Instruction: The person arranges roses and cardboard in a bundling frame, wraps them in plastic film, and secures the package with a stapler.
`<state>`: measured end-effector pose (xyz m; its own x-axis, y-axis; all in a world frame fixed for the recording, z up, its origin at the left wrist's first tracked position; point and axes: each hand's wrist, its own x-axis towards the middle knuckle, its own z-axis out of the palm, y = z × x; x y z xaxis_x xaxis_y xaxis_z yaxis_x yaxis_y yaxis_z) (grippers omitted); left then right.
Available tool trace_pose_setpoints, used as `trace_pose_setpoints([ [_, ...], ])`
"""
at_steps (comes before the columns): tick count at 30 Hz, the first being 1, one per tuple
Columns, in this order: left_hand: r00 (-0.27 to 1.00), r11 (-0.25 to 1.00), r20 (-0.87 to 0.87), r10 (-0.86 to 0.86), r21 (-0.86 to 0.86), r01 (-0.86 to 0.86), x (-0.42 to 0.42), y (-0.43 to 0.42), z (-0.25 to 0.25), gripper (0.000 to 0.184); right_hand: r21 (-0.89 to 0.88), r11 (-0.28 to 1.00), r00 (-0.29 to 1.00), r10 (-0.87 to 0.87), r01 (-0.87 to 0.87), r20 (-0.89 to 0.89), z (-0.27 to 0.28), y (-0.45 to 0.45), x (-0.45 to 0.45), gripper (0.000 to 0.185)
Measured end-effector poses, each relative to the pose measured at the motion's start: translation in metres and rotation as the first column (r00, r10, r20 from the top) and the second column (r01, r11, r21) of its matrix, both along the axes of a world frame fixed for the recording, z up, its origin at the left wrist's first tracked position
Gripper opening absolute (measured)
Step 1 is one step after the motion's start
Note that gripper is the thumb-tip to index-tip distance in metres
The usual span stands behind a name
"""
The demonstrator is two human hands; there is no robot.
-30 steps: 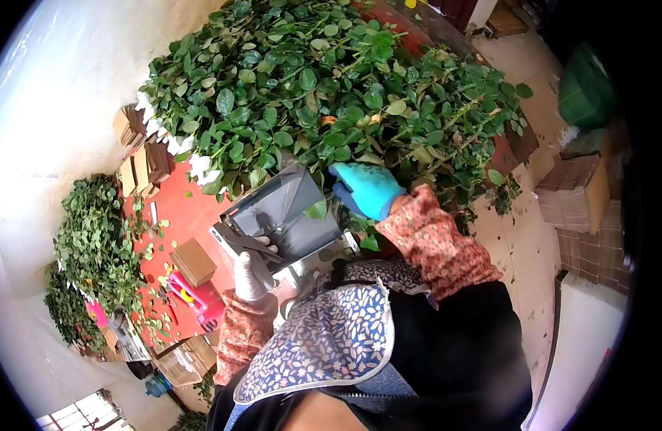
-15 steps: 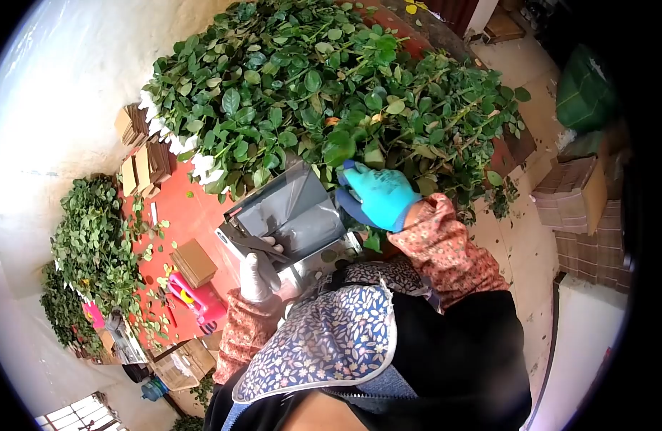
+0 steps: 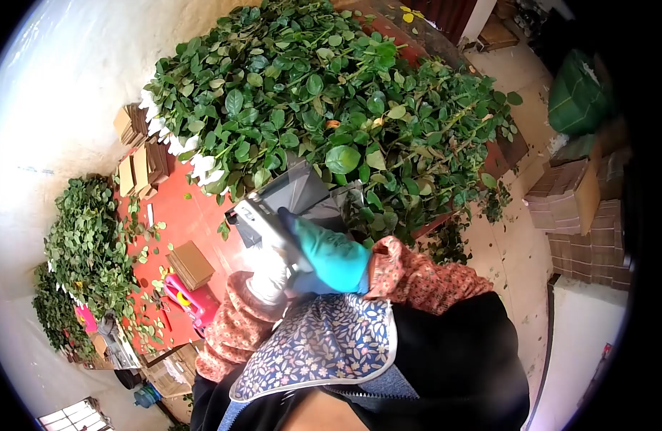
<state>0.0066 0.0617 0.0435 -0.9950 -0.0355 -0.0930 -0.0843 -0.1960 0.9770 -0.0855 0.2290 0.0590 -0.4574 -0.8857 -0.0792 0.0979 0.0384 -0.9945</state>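
My left hand (image 3: pixel 268 275), in a white glove, is closed around the lower part of a long grey metal piece (image 3: pixel 260 215) whose exact kind I cannot make out. My right hand (image 3: pixel 332 253), in a teal glove with dark blue fingers, closes on the same piece from the right. Its fingertips are partly hidden. The piece tilts over a grey metal tray (image 3: pixel 302 188) lined with a shiny sheet, and both hands cover much of the tray. A large heap of leafy stems (image 3: pixel 324 108) lies just beyond it, with white flower heads (image 3: pixel 205 171) at the left.
Cardboard pieces (image 3: pixel 189 264) and a pink tool (image 3: pixel 191 302) lie on the red table (image 3: pixel 220 230). Stacked cardboard (image 3: pixel 141 172) stands by the wall. More leafy stems (image 3: pixel 87 244) are at far left. Cardboard stacks (image 3: pixel 568 194) and a green sack (image 3: pixel 579 93) stand right.
My right hand has moved left and down from the leaves onto the grey piece. That piece now stands tilted up, and my left hand has shifted slightly right and closer to my right hand.
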Motion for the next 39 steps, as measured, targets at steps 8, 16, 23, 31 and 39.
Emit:
trace_pose_setpoints([
  [8, 0.97, 0.079, -0.074, -0.23, -0.995, -0.057, -0.059, -0.025, 0.022, 0.096, -0.145, 0.952, 0.755, -0.115, 0.269, 0.646, 0.006, 0.069, -0.029, 0.066],
  [16, 0.972, 0.14, -0.09, -0.215, -0.988, -0.061, -0.067, -0.038, -0.01, 0.116, -0.299, 0.838, 0.64, -0.076, 0.457, 0.765, -0.05, 0.071, -0.038, 0.068],
  [23, 0.939, 0.111, -0.206, -0.275, -0.977, -0.182, -0.062, -0.039, -0.024, 0.092, -0.307, 0.837, 0.669, -0.091, 0.453, 0.738, -0.053, 0.066, -0.041, 0.065],
  [31, 0.925, 0.145, -0.233, -0.299, -0.97, -0.197, -0.056, -0.038, -0.026, 0.077, -0.135, 0.744, 0.543, -0.338, 0.654, 0.768, -0.057, 0.051, -0.04, 0.067],
  [39, 0.935, 0.086, -0.173, -0.31, -0.984, -0.154, -0.052, -0.033, -0.022, 0.055, -0.29, 0.684, 0.722, -0.507, 0.67, 0.471, -0.039, 0.074, -0.059, 0.07],
])
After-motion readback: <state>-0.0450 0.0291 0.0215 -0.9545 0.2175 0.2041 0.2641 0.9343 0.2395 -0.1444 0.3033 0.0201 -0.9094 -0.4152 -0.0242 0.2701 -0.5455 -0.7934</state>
